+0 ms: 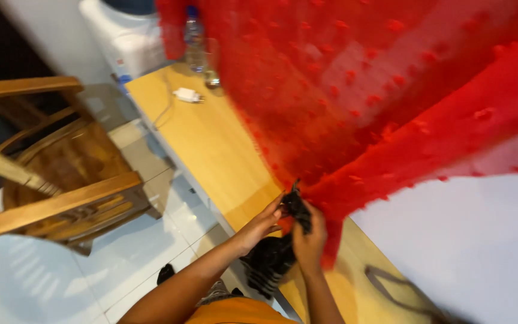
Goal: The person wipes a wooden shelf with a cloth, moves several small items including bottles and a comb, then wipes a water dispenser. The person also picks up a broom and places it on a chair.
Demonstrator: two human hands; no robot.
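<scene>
**Red sheer cloth gathered at a black piece, both hands at work**

Wood first, at 9 o'clock: a brown wooden chair (55,186) with slatted arms stands on a glossy white tiled floor (37,282). At 11 o'clock, a white appliance (124,39) sits against the wall, just beside the far end of a long yellow wooden tabletop (211,144). On that far end lies a small white plug adapter (187,95) with its thin cord trailing off the edge; a clear bottle (194,42) stands near it, partly behind the cloth.

Centre, toward 6 o'clock: left hand (262,225), forearm coming up from the bottom edge. Fingers extended and close together, tips pinching the upper edge of a black fabric piece (274,255) where it meets the cloth. Right hand (308,240) just beside it, touching the same piece; fingers curled shut round the black fabric and the gathered end of the cloth. The black piece hangs down between the two wrists, over the table edge. An orange garment (235,312) shows at the bottom.

From 12 to 3 o'clock: a red sheer cloth (391,102) with small raised red tufts fills the upper right, stretched and blurred, narrowing down to the hands. At 4 o'clock, a pale white surface (469,246) lies under it. At 5 o'clock, a dark looped strap (391,288), blurred, kind unclear.
</scene>
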